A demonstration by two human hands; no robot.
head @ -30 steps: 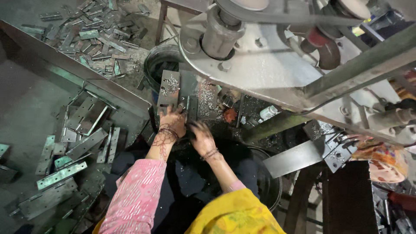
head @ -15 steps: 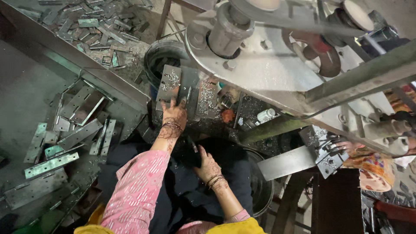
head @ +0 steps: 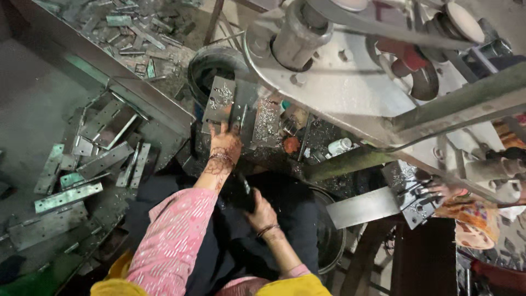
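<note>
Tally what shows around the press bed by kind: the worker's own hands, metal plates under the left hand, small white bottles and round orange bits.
Hands: 2, left hand and right hand
Perforated metal plate at the left hand's fingertips: 1
Small white bottle: 1
Round orange piece: 1
Total: 5

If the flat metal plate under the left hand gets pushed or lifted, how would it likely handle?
The metal plate looks rigid, so it probably won't flex. Lying flat, it should slide, not roll. Shavings on it may shift. The left hand touches its near edge.
</note>
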